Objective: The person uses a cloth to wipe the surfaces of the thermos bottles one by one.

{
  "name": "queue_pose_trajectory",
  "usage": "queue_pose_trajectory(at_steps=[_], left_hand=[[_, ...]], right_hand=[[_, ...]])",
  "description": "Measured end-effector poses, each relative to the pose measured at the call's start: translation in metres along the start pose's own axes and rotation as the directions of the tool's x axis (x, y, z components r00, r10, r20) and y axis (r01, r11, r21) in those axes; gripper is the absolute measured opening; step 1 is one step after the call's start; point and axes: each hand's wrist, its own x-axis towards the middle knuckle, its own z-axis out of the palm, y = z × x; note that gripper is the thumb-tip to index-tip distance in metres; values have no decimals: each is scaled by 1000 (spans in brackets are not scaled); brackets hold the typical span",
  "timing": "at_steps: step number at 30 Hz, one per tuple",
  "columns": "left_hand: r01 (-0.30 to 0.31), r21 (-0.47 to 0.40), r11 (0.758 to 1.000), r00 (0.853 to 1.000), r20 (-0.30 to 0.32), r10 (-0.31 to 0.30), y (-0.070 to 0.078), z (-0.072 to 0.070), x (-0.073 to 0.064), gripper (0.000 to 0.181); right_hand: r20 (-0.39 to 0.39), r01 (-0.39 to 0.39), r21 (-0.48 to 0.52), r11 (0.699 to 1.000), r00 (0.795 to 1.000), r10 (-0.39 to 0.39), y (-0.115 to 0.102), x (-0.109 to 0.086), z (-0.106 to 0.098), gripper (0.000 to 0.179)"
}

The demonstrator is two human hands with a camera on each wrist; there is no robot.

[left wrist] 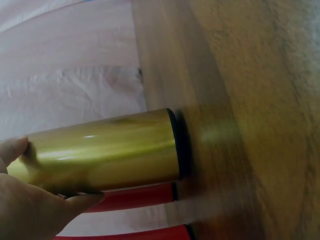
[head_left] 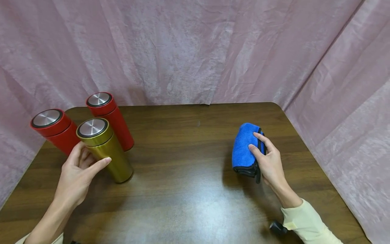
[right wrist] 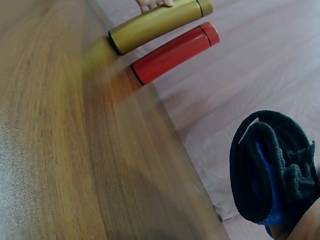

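My left hand [head_left: 76, 173] grips a gold thermos bottle [head_left: 111, 156] with a silver-topped lid, thumb on its near side and fingers round the left. The gold bottle [left wrist: 110, 150] has its dark base right at the tabletop in the left wrist view. On the right, my right hand [head_left: 271, 162] holds a rolled blue towel [head_left: 245, 147] with black edging, thumb and forefinger on its right side. The layered end of the towel [right wrist: 260, 170] shows in the right wrist view, and its shadow falls on the table below.
Two red thermos bottles stand close to the gold one: one red bottle [head_left: 64, 135] to its left, another red bottle [head_left: 114, 123] just behind. The brown wooden table [head_left: 182, 142] ends at pink curtains [head_left: 182, 51] at the back and sides.
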Motion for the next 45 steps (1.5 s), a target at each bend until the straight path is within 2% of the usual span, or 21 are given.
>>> queue_pose_trajectory(at_steps=[13,19,23,25,27,31,32,35,38,41,45], left_hand=[[5,60,998,999,42,-8,-5,-8,-3,65],[39,106,994,997,63,-46,-7,-14,-5,65],[79,206,975,986,130,-107,-7,-24,-6,68],[106,305,946,973,166,-162,-8,-32,-6,72],[119,420,900,959,186,-213,-8,-40,-7,76],[120,569,813,944,189,-272,-9,-52,-10,79],[113,578,808,945,190,-268,-10,-54,-11,79],[117,613,782,944,176,-280,-10,-60,-14,80],[116,642,758,947,158,-279,-10,-64,-16,81],[103,655,748,952,154,-266,-10,-67,-19,80],[101,662,742,951,155,-268,-11,-68,-22,79]], right_hand=[[40,-16,-35,999,999,17,3,-3,-4,53],[100,-23,-61,998,995,29,3,-5,-7,56],[131,-5,-74,997,991,14,2,-5,-7,56],[156,7,-63,998,988,3,1,-4,-6,56],[182,22,-52,998,983,-12,0,-3,-5,56],[240,14,-16,1000,971,-9,-4,0,0,58],[256,7,-6,1000,967,-6,-4,1,2,59],[319,-21,37,999,948,8,-5,5,10,63],[397,-37,61,997,918,10,-3,9,18,69],[486,-54,67,996,874,14,2,13,28,76],[592,-86,32,996,804,50,10,18,40,80]])
